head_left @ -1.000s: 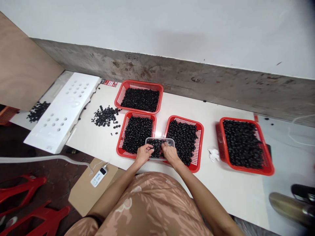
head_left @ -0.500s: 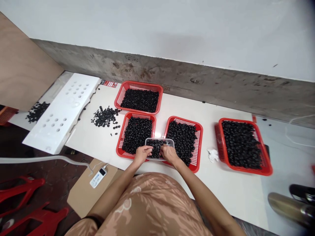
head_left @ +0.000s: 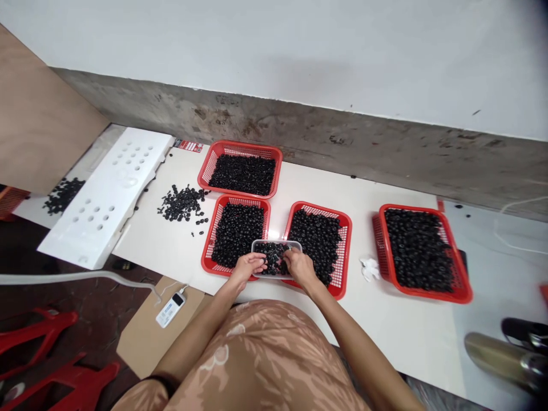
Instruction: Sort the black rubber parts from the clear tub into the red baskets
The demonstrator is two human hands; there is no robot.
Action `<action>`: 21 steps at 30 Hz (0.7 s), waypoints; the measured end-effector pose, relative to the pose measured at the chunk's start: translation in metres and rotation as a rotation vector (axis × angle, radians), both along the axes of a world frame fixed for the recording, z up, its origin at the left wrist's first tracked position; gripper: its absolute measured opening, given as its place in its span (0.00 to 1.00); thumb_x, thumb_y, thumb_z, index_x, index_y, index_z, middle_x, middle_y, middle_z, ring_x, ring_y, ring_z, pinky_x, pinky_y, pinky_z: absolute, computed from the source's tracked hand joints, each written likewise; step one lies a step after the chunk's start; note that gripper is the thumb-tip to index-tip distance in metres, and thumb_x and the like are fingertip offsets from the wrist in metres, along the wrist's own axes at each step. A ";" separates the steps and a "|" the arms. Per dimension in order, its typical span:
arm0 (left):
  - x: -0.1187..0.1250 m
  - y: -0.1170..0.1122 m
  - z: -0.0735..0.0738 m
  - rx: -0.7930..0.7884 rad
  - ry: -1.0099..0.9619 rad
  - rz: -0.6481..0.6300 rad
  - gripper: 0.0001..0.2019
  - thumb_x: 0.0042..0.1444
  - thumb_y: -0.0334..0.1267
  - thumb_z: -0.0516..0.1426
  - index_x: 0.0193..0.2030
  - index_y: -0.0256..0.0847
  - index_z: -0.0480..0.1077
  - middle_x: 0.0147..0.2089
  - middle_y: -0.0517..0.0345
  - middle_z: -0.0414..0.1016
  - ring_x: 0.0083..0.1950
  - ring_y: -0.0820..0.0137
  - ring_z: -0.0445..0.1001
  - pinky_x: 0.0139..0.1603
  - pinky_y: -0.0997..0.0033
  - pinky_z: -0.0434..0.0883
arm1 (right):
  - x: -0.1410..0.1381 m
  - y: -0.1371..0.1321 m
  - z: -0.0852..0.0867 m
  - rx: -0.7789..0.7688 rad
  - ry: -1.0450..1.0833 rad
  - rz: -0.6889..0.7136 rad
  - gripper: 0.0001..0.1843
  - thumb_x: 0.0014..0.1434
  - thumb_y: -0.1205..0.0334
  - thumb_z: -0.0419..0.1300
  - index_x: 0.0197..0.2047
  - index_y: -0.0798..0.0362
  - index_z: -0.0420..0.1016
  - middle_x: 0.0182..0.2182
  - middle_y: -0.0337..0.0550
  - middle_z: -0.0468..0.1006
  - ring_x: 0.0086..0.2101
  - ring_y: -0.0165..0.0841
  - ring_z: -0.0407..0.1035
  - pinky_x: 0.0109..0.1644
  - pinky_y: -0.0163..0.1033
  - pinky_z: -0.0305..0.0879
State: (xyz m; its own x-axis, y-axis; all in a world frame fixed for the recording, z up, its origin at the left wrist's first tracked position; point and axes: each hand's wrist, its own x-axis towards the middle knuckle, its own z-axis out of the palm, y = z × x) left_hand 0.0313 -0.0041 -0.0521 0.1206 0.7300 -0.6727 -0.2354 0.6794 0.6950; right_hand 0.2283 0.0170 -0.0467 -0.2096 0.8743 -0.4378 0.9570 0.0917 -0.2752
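A clear plastic container [head_left: 257,246] holding small black parts [head_left: 274,251] rests across the near edges of two red baskets. At its left end is my left hand [head_left: 247,266], thumb and fingers pinched together; what they hold is too small to make out. My right hand [head_left: 298,266] reaches in over the right end with its fingers closed among the parts, and its fingertips are partly hidden. Round black pieces fill the left basket [head_left: 206,260] and the right basket [head_left: 345,257]. Behind them, a third red basket [head_left: 240,145] contains finer black pieces.
A loose pile of black parts [head_left: 182,203] lies left of the baskets, near a white board with holes [head_left: 107,194]. To the right are a crumpled white tissue [head_left: 369,269] and another full red basket [head_left: 464,291]. A white power bank [head_left: 170,309] lies on cardboard below.
My right hand has shifted slightly right and up, from the middle of the clear container towards its right end. My left hand stays at the left end.
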 end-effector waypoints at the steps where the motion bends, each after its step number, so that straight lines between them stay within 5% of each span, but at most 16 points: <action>1: 0.000 0.000 -0.001 0.001 0.005 -0.002 0.15 0.44 0.37 0.67 0.39 0.33 0.75 0.34 0.51 0.78 0.33 0.71 0.78 0.37 0.73 0.72 | -0.002 0.000 -0.003 -0.015 -0.012 0.016 0.17 0.66 0.63 0.44 0.44 0.53 0.74 0.42 0.49 0.73 0.38 0.34 0.72 0.39 0.34 0.61; 10: 0.001 -0.002 -0.005 0.018 0.014 -0.004 0.15 0.44 0.37 0.67 0.39 0.34 0.75 0.35 0.51 0.78 0.32 0.72 0.77 0.36 0.74 0.72 | -0.020 0.006 -0.023 -0.111 -0.050 0.162 0.19 0.65 0.65 0.45 0.41 0.59 0.77 0.44 0.57 0.75 0.38 0.38 0.73 0.41 0.40 0.65; 21: 0.000 -0.003 -0.006 0.023 0.011 -0.016 0.18 0.43 0.40 0.67 0.40 0.34 0.75 0.36 0.50 0.79 0.32 0.72 0.77 0.35 0.75 0.71 | -0.025 -0.001 -0.022 -0.084 -0.078 0.013 0.15 0.61 0.60 0.53 0.42 0.59 0.77 0.41 0.56 0.78 0.40 0.38 0.74 0.42 0.38 0.65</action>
